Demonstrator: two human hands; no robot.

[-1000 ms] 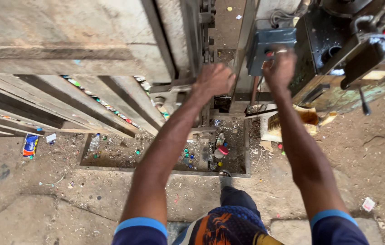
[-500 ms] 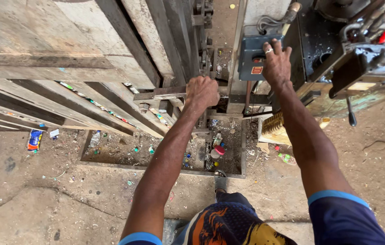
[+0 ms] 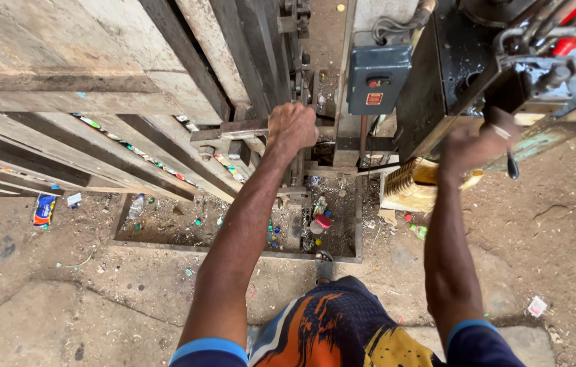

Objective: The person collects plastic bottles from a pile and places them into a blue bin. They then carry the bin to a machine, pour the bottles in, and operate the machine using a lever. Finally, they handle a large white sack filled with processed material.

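In the head view, the left hand (image 3: 293,127) is seen closed around a horizontal metal bar (image 3: 244,128) on the wooden press door (image 3: 98,88). The right hand (image 3: 473,144), blurred, is raised beside a black lever (image 3: 511,165) under the machine housing (image 3: 451,75); its fingers' spread cannot be told.

dirt floor (image 3: 64,306), scattered bottle caps (image 3: 201,222), wrapper (image 3: 44,208)

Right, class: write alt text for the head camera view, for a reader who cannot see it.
Seen from above, a person's left hand grips a metal bar on a big, worn machine, while the right hand reaches to a black lever beside a blue switch box. Below, a litter-strewn pit is sunk into the dirt floor.
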